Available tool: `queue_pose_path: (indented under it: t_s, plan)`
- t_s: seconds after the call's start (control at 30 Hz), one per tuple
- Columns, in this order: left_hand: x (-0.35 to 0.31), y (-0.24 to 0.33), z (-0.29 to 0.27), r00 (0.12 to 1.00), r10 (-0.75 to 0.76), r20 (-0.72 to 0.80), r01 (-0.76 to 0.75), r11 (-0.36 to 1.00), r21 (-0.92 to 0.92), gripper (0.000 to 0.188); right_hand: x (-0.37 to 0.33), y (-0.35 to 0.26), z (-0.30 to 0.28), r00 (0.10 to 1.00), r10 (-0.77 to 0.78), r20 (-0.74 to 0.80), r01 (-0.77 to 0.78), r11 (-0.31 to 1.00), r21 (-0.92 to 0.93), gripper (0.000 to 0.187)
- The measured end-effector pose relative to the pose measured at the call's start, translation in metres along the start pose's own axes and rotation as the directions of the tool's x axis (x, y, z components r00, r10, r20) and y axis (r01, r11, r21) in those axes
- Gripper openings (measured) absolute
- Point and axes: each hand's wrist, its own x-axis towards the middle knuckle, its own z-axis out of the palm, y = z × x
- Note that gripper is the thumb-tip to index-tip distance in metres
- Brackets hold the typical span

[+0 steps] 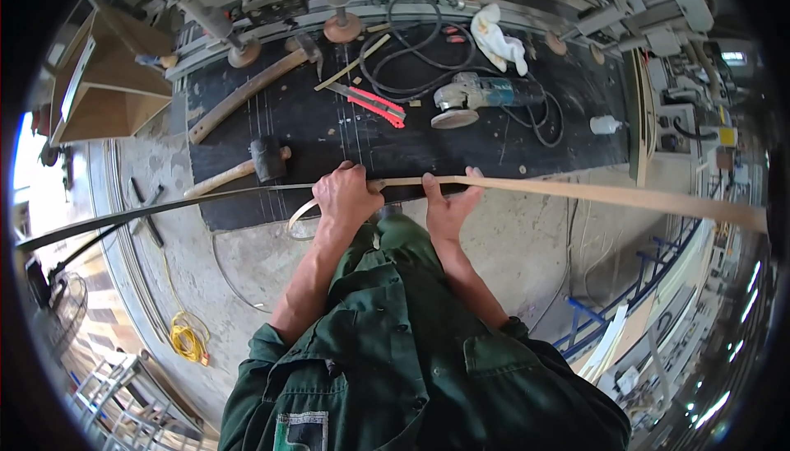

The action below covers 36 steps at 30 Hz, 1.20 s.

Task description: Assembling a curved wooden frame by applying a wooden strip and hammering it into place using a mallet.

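Note:
A long, thin wooden strip spans nearly the whole width in front of me, over the near edge of a black work table. My left hand is closed in a fist around it near the middle. A pale thin curl hangs beside that hand; whether it is part of the strip I cannot tell. Just to the right, my right hand grips the strip between thumb and fingers. The strip's left part looks dark and narrow, its right part light and broad. The fingers of my left hand are mostly hidden.
On the table lie a rubber mallet, a claw hammer, a red utility knife, an angle grinder with its cord, a white cloth and a small white bottle. Machine rails run behind. A yellow cable lies on the floor.

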Motion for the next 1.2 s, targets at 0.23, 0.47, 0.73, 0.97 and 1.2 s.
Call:
queue_pose_path:
  t_s: [0.23, 0.47, 0.73, 0.97, 1.2]
  plan:
    - [-0.002, -0.004, 0.005, 0.998, -0.018, -0.06, 0.014, 0.998, -0.058, 0.024, -0.005, -0.022, -0.068, 0.921, 0.182, 0.346, -0.108, 0.969, -0.223, 0.057]
    - [-0.01, -0.007, 0.009, 0.996, -0.049, -0.078, 0.045, 0.997, -0.054, 0.024, 0.046, -0.096, -0.021, 0.536, -0.529, 0.657, 0.692, 0.722, 0.017, 0.029]
    - [-0.019, -0.006, 0.014, 0.992, -0.035, -0.12, 0.03, 0.998, -0.047, 0.019, 0.065, -0.042, 0.016, 0.463, -0.401, 0.79, 0.422, 0.884, 0.202, 0.013]
    - [-0.062, -0.035, -0.056, 0.98, -0.133, -0.147, 0.136, 0.991, 0.014, 0.027, 0.061, -0.043, 0.017, 0.476, -0.472, 0.742, 0.477, 0.847, 0.234, 0.01]
    - [-0.061, -0.047, -0.088, 0.984, -0.161, -0.08, 0.169, 0.979, 0.116, 0.02, 0.062, -0.043, 0.016, 0.494, -0.473, 0.73, 0.487, 0.846, 0.219, 0.011]
